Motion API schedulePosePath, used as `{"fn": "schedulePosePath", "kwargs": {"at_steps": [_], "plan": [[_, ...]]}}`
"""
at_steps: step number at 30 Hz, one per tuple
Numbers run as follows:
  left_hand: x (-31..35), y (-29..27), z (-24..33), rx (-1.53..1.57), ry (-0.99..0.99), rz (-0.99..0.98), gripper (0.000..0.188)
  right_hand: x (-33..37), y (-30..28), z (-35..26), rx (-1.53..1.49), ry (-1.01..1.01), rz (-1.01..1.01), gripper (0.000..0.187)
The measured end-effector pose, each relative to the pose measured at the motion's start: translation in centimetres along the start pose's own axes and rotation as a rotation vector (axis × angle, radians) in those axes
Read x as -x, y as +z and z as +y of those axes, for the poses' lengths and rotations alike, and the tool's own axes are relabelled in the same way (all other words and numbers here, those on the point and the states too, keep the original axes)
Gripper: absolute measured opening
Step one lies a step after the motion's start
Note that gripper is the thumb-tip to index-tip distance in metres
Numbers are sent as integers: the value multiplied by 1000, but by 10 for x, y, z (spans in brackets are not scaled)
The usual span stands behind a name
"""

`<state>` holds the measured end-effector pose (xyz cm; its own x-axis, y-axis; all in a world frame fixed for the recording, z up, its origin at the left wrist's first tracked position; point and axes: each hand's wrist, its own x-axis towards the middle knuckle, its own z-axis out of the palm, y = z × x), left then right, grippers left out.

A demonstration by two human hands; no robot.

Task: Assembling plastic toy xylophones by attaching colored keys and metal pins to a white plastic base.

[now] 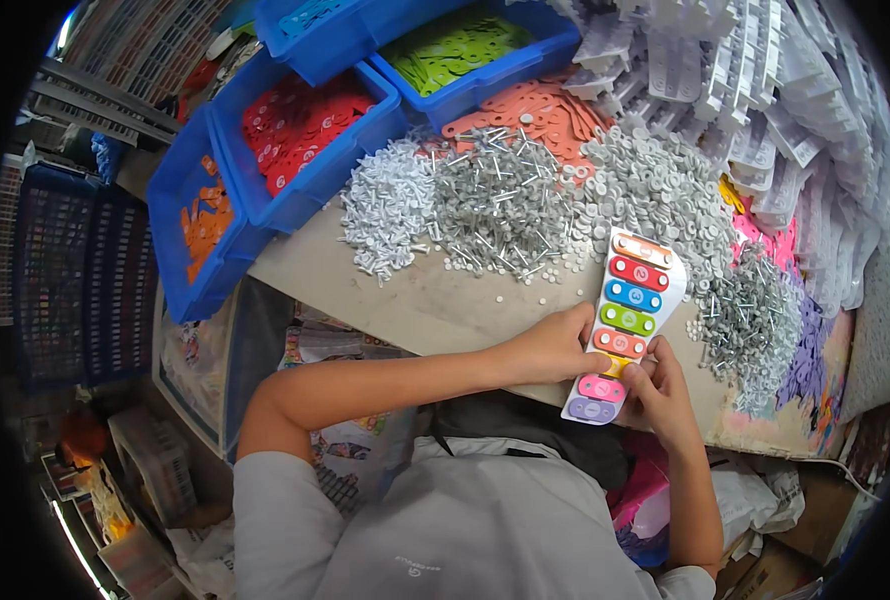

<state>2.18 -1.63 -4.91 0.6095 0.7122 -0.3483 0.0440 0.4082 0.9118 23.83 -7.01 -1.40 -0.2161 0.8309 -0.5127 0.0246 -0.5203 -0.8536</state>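
Note:
A white toy xylophone with a column of coloured bars lies tilted at the table's near edge, between my hands. My left hand grips its left side, with the thumb at the yellow bar. On the other side my right hand holds the lower right edge, its thumb also by the yellow bar. White pegs or caps show at the ends of most bars. Just beyond the toy are a heap of white round washers and a pile of metal pins.
Blue bins hold red bars, orange bars and green bars. Small white plastic pieces are heaped at the left. White xylophone bases are stacked high at the back right. More pins and purple bars lie right.

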Motion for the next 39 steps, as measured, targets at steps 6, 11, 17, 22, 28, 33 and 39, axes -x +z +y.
{"fn": "schedulePosePath", "kwargs": {"at_steps": [6, 11, 17, 22, 28, 33, 39], "plan": [[0, 2, -4, -66, 38, 15, 44, -3, 5, -2, -11, -32, 34, 20], [6, 3, -3, -91, 99, 73, 42, 1, -4, 10, 55, -36, -3, 26], [57, -16, 18, -860, 318, 508, 47, 33, -37, 16, 588, -366, 629, 13], [92, -87, 24, -1342, 492, 997, 17, 70, -132, 30, 1160, -459, 1105, 16], [89, -113, 8, -1456, 394, 1021, 7, 66, -149, 45, 1225, -343, 1053, 14], [86, -110, 4, -1411, 436, 1056, 8, 64, -149, 47, 1224, -306, 1079, 10], [93, -58, 19, -611, 451, 959, 10, 65, -150, 42, 1066, -359, 1154, 7]]}}
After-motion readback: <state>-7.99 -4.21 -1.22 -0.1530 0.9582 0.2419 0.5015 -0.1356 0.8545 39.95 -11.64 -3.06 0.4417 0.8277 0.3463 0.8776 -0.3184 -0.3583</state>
